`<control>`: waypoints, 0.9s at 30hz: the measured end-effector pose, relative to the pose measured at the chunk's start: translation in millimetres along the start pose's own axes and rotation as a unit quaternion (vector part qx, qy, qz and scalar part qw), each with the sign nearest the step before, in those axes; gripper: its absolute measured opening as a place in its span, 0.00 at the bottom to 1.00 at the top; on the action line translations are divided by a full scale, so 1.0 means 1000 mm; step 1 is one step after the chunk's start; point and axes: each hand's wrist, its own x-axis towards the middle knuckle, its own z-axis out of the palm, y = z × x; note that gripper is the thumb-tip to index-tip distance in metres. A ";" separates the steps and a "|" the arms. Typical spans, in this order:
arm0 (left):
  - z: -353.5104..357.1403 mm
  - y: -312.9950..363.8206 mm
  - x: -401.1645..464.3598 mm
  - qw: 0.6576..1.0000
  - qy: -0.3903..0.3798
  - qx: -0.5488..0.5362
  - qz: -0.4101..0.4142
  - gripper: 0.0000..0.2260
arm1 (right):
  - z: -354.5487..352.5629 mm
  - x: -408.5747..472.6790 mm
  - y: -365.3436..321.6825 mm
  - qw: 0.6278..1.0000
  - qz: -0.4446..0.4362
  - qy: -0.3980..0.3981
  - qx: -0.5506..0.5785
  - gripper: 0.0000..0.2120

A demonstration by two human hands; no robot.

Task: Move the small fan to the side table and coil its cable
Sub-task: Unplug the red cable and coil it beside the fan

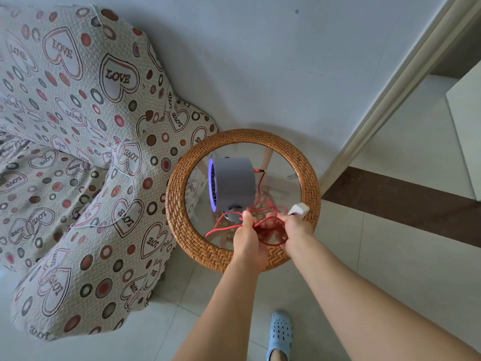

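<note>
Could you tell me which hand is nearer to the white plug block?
Right. The right hand sits directly beside the white plug block, apparently holding it; the left hand grips red cable farther left.

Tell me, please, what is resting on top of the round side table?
The small fan stands on the glass top inside the wicker rim. Its red cable runs to both hands, left hand and right hand, which hide part of the loops.

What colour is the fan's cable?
Red cable, clearest in the head view, gathered between both hands.
</note>
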 end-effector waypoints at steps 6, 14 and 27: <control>-0.025 -0.004 0.017 0.988 -0.023 0.156 -0.002 0.14 | -0.007 0.001 -0.004 0.970 -0.172 0.027 -0.172 0.05; -0.046 -0.003 0.043 0.987 0.073 0.129 -0.056 0.05 | -0.012 0.032 -0.001 0.925 -0.251 0.001 -0.286 0.09; -0.059 -0.021 0.105 0.983 0.162 0.078 -0.031 0.04 | 0.007 0.103 0.012 0.980 -0.117 0.026 -0.158 0.08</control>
